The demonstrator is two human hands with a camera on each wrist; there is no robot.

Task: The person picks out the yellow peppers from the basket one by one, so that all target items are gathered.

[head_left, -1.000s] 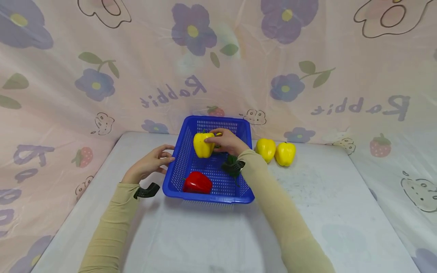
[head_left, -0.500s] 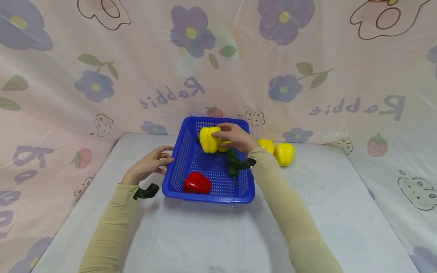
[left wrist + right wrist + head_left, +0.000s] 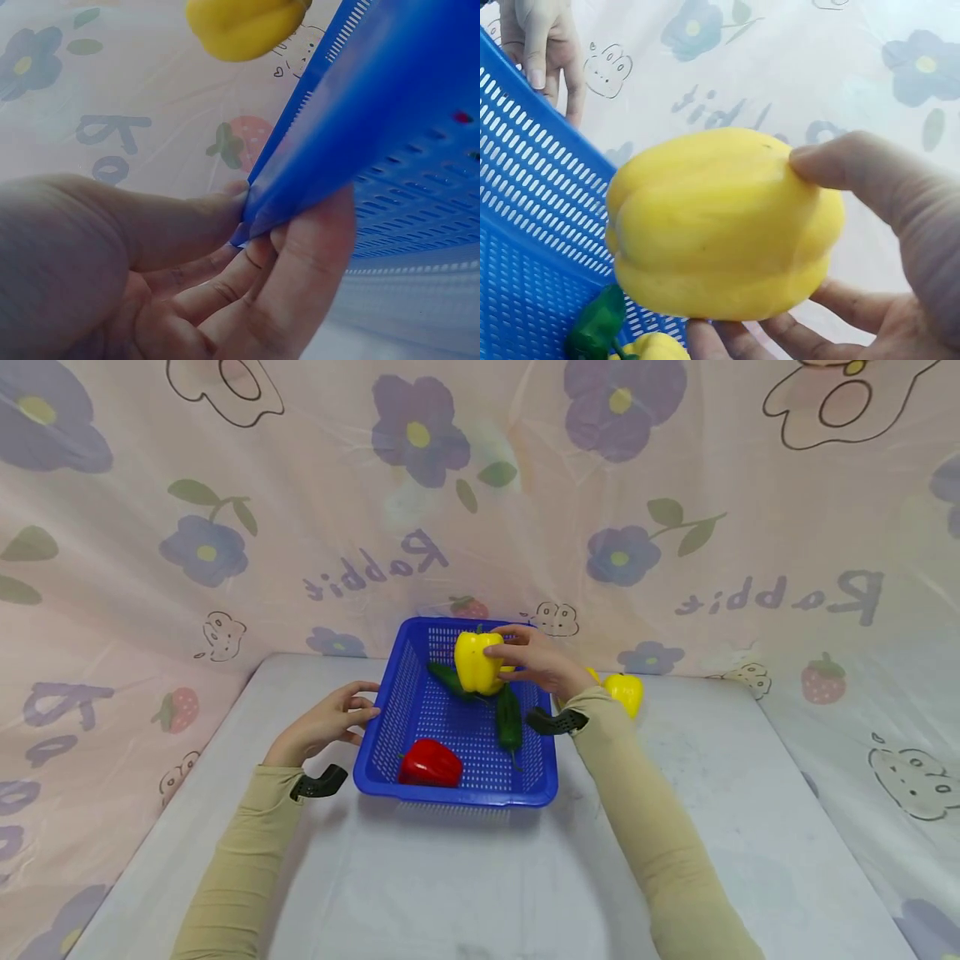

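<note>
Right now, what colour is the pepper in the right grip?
The pepper is yellow, clearest in the right wrist view.

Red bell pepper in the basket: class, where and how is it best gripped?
Likely the middle of the red bell pepper, from above: it lies on its side, stem leftward, upper surface exposed, close to the near wall of the blue basket.

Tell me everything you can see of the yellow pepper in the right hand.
The yellow pepper is whole, glossy and lobed, with a green stem on top and small dark marks on its skin. Held roughly upright over the far part of the blue basket, it is gripped by the right hand, thumb and fingers on different sides. Whether it is real or artificial I cannot tell.
</note>
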